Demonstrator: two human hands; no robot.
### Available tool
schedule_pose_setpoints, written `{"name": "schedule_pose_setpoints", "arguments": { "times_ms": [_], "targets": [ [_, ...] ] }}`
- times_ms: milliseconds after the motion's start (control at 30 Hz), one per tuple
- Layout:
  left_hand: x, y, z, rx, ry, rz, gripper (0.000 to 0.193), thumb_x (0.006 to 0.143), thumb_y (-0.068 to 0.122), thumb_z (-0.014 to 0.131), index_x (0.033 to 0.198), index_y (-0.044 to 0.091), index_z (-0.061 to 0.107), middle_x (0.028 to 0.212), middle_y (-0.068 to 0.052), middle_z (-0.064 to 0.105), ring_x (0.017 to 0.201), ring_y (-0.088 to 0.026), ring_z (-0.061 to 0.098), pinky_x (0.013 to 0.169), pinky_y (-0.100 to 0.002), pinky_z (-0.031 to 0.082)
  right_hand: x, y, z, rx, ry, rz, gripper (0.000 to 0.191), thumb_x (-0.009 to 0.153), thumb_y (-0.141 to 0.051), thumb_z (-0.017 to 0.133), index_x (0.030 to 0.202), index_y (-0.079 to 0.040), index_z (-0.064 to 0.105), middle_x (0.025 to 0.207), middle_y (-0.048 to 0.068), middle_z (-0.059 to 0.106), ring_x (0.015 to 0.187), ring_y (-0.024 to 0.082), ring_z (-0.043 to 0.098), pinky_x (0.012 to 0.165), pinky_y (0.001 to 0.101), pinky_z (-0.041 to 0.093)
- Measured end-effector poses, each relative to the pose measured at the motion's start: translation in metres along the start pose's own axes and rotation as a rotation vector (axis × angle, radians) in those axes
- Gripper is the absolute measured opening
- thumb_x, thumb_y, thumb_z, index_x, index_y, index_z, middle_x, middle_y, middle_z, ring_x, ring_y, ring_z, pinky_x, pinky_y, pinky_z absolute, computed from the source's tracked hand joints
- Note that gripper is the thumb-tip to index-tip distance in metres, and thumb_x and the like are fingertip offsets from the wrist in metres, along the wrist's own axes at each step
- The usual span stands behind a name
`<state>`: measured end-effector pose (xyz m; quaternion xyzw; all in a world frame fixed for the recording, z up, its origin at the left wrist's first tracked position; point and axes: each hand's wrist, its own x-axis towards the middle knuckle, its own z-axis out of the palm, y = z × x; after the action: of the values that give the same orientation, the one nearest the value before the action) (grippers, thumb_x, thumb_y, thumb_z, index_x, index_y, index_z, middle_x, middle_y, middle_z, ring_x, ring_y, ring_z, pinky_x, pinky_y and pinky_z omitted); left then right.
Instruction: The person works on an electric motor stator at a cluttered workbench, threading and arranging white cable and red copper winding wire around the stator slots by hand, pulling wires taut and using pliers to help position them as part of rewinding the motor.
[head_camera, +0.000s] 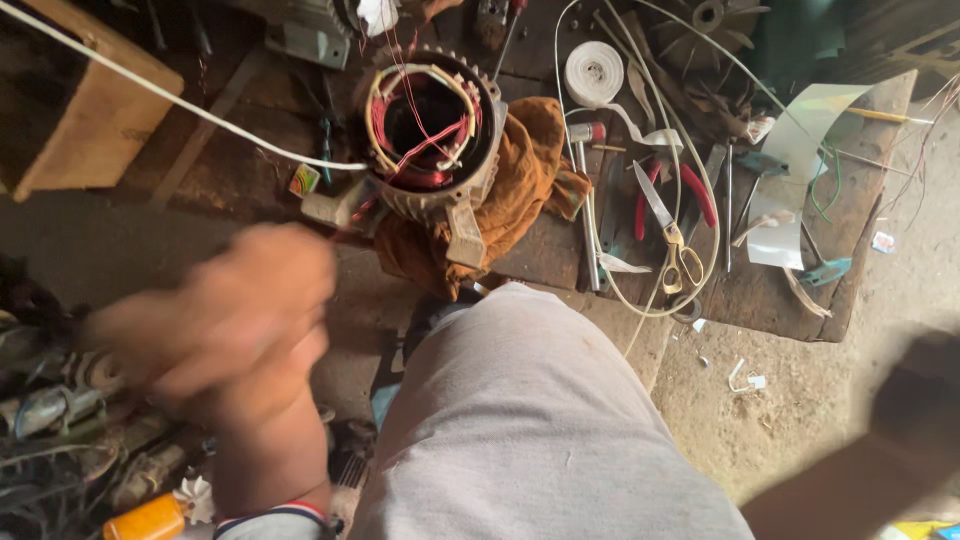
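Observation:
My left hand (225, 320) is a motion-blurred shape at the left, fingers curled, just below and left of a motor stator (432, 130); whether it holds anything is lost in the blur. The stator stands on end on an orange cloth (520, 190), with copper windings, yellow sleeving and thin red wires in its bore. My right hand (920, 385) is a dark blur at the right edge over the concrete floor, its forearm running to the bottom right. My knee in grey cloth (520, 420) fills the lower middle.
A low wooden board (760, 300) carries yellow-handled scissors (672, 240), red-handled pliers (690, 190), a white tape roll (594, 73) and looping white cord (200, 110). A wooden box (70, 110) sits at the top left. Metal parts and an orange bottle (145, 520) crowd the lower left.

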<state>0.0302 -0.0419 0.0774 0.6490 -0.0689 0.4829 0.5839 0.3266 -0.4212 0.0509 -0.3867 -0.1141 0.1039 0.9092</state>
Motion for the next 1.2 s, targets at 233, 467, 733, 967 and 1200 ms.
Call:
{"name": "schedule_pose_setpoints", "arguments": {
  "times_ms": [233, 467, 733, 967, 1200],
  "targets": [
    [-0.021, -0.006, 0.092, 0.037, -0.144, -0.465, 0.020, 0.115, 0.015, 0.053, 0.133, 0.007, 0.058, 0.081, 0.003, 0.064, 0.066, -0.004, 0.065, 0.063, -0.021, 0.056, -0.026, 0.076, 0.008, -0.362, -0.331, 0.183, 0.015, 0.113, 0.001, 0.056, 0.124, 0.008, 0.064, 0.120, 0.016, 0.059, 0.098, 0.021, 0.069, 0.092, 0.0352, 0.062],
    [-0.061, -0.029, 0.140, 0.141, -0.208, -0.675, 0.022, 0.111, 0.021, 0.060, 0.125, 0.008, 0.069, 0.077, 0.001, 0.064, 0.069, -0.006, 0.060, 0.064, -0.023, 0.051, -0.035, 0.080, 0.052, -0.375, -0.527, 0.259, 0.031, 0.104, 0.009, 0.065, 0.134, 0.003, 0.058, 0.110, 0.015, 0.070, 0.110, 0.027, 0.073, 0.101, 0.0387, 0.060],
    [-0.052, -0.019, 0.155, 0.243, -0.214, -0.605, 0.022, 0.108, 0.020, 0.063, 0.123, 0.007, 0.072, 0.094, -0.005, 0.077, 0.082, -0.010, 0.072, 0.073, -0.026, 0.058, -0.043, 0.082, 0.069, -0.106, -0.473, 0.468, 0.028, 0.104, 0.002, 0.069, 0.128, 0.001, 0.054, 0.106, 0.014, 0.069, 0.109, 0.028, 0.074, 0.099, 0.0411, 0.061],
    [-0.057, -0.018, 0.161, 0.170, -0.236, -0.618, 0.020, 0.108, 0.016, 0.062, 0.123, 0.006, 0.071, 0.106, -0.008, 0.079, 0.094, -0.013, 0.076, 0.084, -0.027, 0.061, -0.049, 0.076, 0.070, -0.042, -0.425, 0.477, 0.024, 0.105, 0.001, 0.067, 0.123, 0.000, 0.052, 0.109, 0.013, 0.065, 0.107, 0.028, 0.074, 0.097, 0.0427, 0.063],
    [-0.055, -0.019, 0.161, 0.135, -0.256, -0.608, 0.019, 0.110, 0.014, 0.061, 0.124, 0.004, 0.069, 0.111, -0.009, 0.078, 0.102, -0.014, 0.076, 0.091, -0.028, 0.061, -0.052, 0.077, 0.060, -0.071, -0.439, 0.428, 0.025, 0.106, 0.002, 0.067, 0.125, -0.001, 0.052, 0.108, 0.013, 0.066, 0.107, 0.025, 0.072, 0.101, 0.0436, 0.062]
  ]
}}
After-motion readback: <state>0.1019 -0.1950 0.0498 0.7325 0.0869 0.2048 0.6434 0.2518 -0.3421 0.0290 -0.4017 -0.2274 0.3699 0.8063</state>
